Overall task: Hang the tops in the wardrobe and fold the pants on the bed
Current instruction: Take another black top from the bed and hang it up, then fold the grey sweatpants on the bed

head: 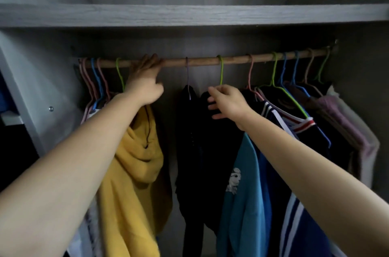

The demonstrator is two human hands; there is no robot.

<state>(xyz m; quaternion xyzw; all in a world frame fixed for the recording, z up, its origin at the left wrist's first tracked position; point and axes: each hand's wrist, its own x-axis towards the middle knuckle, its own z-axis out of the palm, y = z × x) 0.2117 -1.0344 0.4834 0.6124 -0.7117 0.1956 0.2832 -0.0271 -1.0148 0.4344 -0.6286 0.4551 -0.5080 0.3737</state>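
Note:
Inside the wardrobe a wooden rod (202, 61) carries several tops on coloured hangers. My left hand (145, 79) is raised to the rod, its upper fingers resting on the wood just right of a green hanger hook (119, 67). A yellow hooded top (134, 172) hangs directly below that hand. My right hand (226, 102) reaches in with fingers spread and touches a dark top (195, 141), which hangs from a purple hook (187, 71). A blue top with a white print (242, 183) hangs under my right forearm.
A grey shelf (189, 14) runs just above the rod. Empty pink and blue hangers (94, 79) bunch at the left end. Striped navy tops (294, 126) and a mauve garment (345, 122) crowd the right end. A gap on the rod lies between the yellow and dark tops.

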